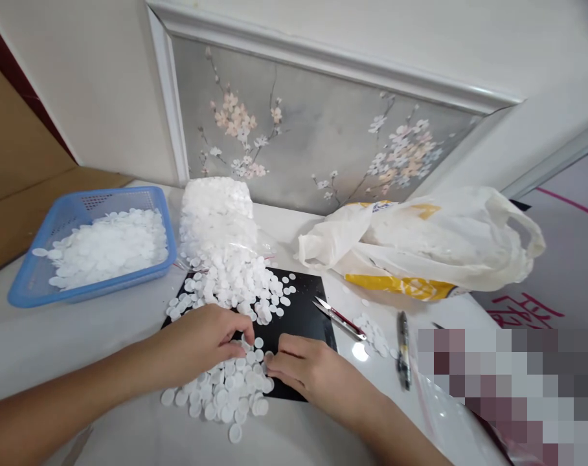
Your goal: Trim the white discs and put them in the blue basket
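Small white round discs [228, 391] lie in a loose pile at the front edge of a black mat [298, 310]. My left hand [204, 340] reaches over the upper part of this pile, thumb and forefinger apart with a disc between or just below them; I cannot tell if it is gripped. My right hand [308, 369] is closed in a pinch on a white disc [269, 358] at the pile's right side. Behind my hands, a second heap of discs [236, 278] spills from a clear plastic bag [216, 213] onto the mat.
A blue basket [92, 285] of white discs stands at the left. Right of the mat lie thread snips [340, 318], a few scattered discs [372, 333] and a black pen [403, 349]. A white and yellow plastic bag [420, 246] lies at the back right, before a framed flower panel [313, 129].
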A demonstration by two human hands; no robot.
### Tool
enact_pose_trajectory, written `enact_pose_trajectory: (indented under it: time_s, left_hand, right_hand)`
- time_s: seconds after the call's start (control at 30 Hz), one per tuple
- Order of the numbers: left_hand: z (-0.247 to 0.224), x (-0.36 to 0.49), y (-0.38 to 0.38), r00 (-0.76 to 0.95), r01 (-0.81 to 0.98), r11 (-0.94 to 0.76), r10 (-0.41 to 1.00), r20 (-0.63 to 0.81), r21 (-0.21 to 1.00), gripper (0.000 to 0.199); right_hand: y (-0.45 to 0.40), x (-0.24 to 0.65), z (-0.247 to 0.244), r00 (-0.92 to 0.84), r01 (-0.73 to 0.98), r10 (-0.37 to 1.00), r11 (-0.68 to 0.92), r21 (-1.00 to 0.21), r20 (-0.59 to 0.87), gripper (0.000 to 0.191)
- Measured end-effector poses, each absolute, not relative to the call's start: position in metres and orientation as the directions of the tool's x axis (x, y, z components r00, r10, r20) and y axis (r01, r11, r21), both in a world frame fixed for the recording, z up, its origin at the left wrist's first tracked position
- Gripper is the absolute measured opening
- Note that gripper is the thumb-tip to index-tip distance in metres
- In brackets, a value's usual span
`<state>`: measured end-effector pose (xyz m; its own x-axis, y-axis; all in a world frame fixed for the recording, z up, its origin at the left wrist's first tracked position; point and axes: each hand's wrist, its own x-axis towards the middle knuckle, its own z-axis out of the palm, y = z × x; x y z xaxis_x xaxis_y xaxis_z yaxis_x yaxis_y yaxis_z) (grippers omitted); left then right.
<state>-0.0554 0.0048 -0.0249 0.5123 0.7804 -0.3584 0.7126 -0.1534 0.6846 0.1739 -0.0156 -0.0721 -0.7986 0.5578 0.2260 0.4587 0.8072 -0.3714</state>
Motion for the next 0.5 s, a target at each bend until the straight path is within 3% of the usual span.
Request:
enact_pose_trajectory:
  time_s: [0.1, 0.23, 0.33, 0.5]
  left_hand:
    - [-0.026, -0.055, 0.002, 0.569, 0.706, -0.252, 0.759, -0.318, 0.662, 0.013]
    - [-0.021, -0.053, -0.002, 0.577, 0.727, -0.313, 0.761, -0.297, 0.611, 0.011]
    - [-0.017, -0.053, -0.006, 0.599, 0.734, -0.334, 0.73, -0.33, 0.592, 0.007]
    - [-0.022, -0.045, -0.016, 0.623, 0.749, -0.423, 0.71, -0.327, 0.509, 0.016]
  right_hand:
    - [-0.016, 0.174, -0.068, -0.821, 0.449, 0.539, 0.814, -0.367, 0.19, 0.031]
    - [-0.018, 0.172, -0.061, -0.723, 0.477, 0.681, 0.61, -0.632, 0.112, 0.021]
    - [-0.02, 0.17, -0.058, -0.662, 0.479, 0.748, 0.473, -0.74, 0.05, 0.012]
    - [-0.024, 0.165, -0.064, -0.724, 0.498, 0.69, 0.54, -0.678, 0.018, 0.02]
